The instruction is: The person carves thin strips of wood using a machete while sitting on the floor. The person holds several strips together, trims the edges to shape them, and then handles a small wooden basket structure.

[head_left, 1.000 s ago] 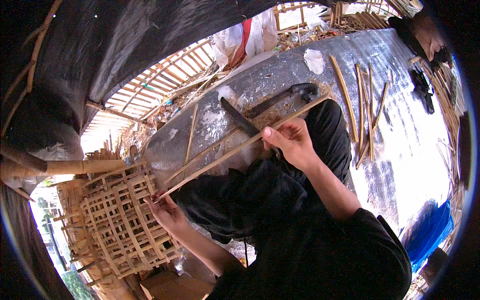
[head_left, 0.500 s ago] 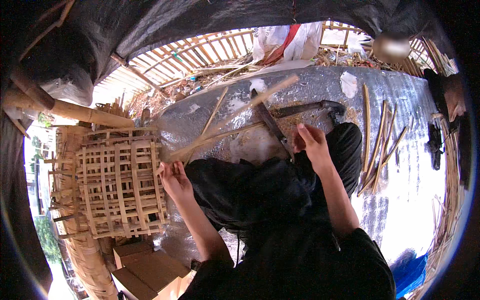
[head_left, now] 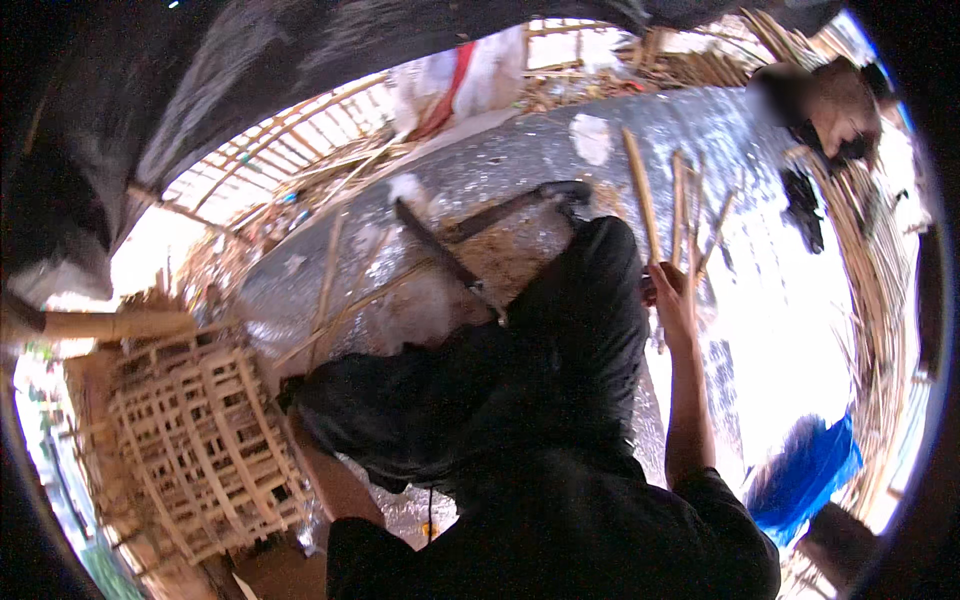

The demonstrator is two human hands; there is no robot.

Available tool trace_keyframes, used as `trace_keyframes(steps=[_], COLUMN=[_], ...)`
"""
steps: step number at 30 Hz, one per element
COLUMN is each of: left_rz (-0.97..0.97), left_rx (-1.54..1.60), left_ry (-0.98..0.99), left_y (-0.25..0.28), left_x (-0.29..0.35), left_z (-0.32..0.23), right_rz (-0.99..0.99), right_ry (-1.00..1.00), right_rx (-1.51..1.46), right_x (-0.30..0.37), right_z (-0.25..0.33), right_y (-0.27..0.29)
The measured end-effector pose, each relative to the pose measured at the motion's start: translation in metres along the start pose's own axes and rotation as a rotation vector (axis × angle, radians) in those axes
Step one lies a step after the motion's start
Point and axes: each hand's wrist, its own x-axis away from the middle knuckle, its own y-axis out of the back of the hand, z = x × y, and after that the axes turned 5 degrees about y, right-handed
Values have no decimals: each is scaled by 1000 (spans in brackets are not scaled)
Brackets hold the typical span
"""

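Note:
My right hand (head_left: 668, 290) is closed around the lower end of a bamboo strip (head_left: 641, 195) on the right of the silvery sheet. Several thinner bamboo strips (head_left: 680, 215) lie just beyond it. Down beside my left knee, my left hand (head_left: 290, 395) is dark and mostly hidden, so its fingers cannot be made out. A long strip (head_left: 375, 293) slants up from near that hand. In front of my lap lies a dark, flat blade-like tool (head_left: 440, 248), crossing a dark bar with a bent end (head_left: 520, 208). A woven bamboo lattice (head_left: 205, 435) rests at my left.
The silvery sheet (head_left: 510, 150) spreads under the tools. Bundled bamboo strips (head_left: 862, 270) line the right side, near a blue plastic bag (head_left: 815, 480). Another person (head_left: 845, 110) is partly visible at the far right. A thick bamboo pole (head_left: 120, 325) juts in at left.
My right hand has moved right from above my lap and closed on a bamboo strip. My left hand has lowered beside my knee. The view has turned to the right.

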Motion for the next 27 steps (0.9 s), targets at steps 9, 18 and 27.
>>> trace_keyframes(steps=[9, 18, 27], left_rz=[-50, 222, 497], left_rx=[-278, -968, -1194], left_ry=[-163, -1018, -1045], left_y=[-7, -112, -142], left_x=[0, -3, 84], left_z=[-16, -48, 123], right_rz=[-227, -98, -123], right_ry=[-104, -297, -157], right_rx=[1127, 1096, 1132], right_x=[-27, 0, -9], right_z=[-120, -128, -136], right_y=[94, 47, 61])
